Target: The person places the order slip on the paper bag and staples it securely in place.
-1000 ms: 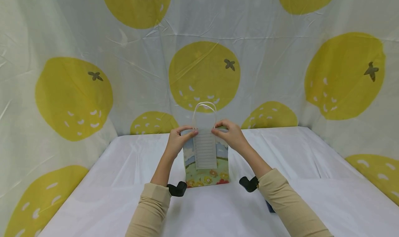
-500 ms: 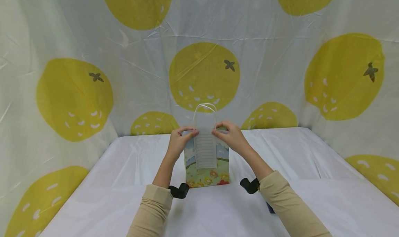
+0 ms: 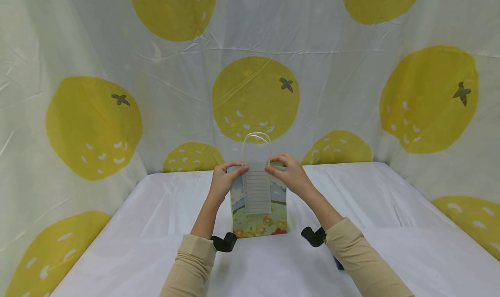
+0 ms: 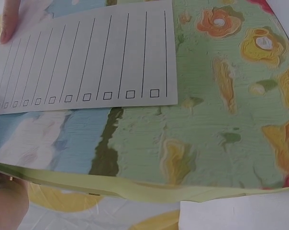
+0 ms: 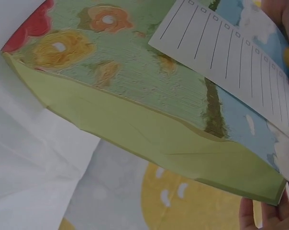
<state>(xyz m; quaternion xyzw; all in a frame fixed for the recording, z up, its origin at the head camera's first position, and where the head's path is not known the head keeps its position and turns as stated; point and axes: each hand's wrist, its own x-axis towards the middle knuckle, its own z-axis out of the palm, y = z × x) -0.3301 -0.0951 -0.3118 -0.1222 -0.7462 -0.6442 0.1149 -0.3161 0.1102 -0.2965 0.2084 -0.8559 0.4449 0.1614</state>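
The left hand [image 3: 222,179] and right hand [image 3: 292,174] pinch the upper corners of a lined sheet [image 3: 257,193] against the upright bag's [image 3: 259,224] top edge. The bag is mid-surface [image 3: 156,219], between the forearms, with room on both sides; the surface's far edge runs behind it. A dark object [image 3: 338,263] shows partly beneath the right sleeve [image 3: 363,258].

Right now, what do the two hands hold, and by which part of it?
The left hand and right hand pinch the flowered bag near its top edge, together with the upper part of the lined paper slip.
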